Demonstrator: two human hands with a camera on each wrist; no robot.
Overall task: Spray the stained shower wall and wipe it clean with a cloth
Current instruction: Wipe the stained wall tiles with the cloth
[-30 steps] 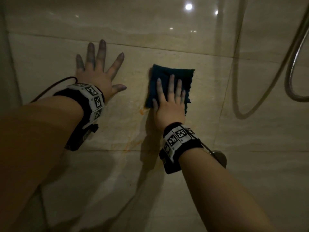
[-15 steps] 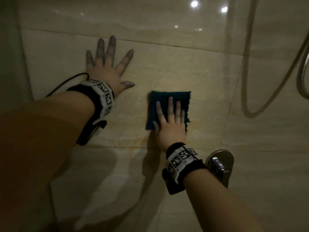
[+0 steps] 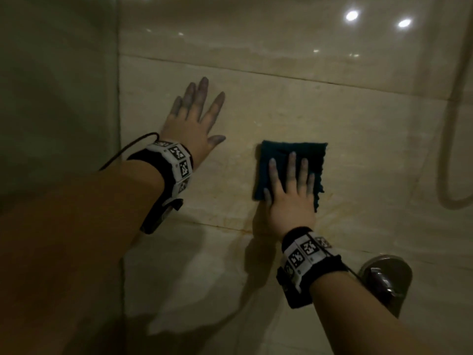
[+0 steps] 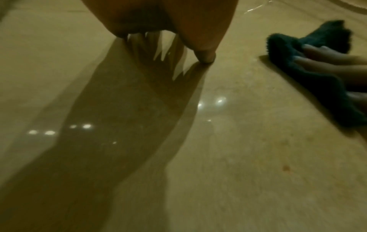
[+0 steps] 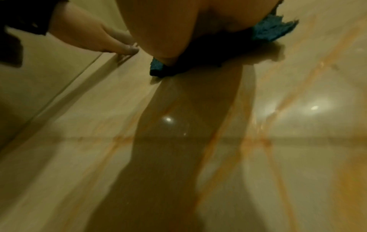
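The right hand (image 3: 290, 201) is laid flat with straight fingers, slightly spread, pressing a folded dark teal cloth (image 3: 289, 160) against the shower wall (image 3: 358, 129). Nothing is curled or pinched here, it's just palm and fingers pushing down. The cloth is a rough rectangle with its long axis running up the wall, the same way the fingers point. Most of it sticks out beyond the fingertips, while the heel of the hand sits off its lower edge on bare tile. Its right edge looks ragged and hangs a bit lower.

The left hand (image 3: 194, 124) sits off to the left and a little higher, well apart from the cloth. It's splayed wide and flat on the wall, holding nothing.

Orange streaks (image 5: 264, 141) run down the tile under the cloth, crossing a grout line; the right wrist view shows them best. A chrome valve handle (image 3: 384, 280) sticks out low right, beside the right forearm, and a shower hose (image 3: 445, 196) loops at the far right.
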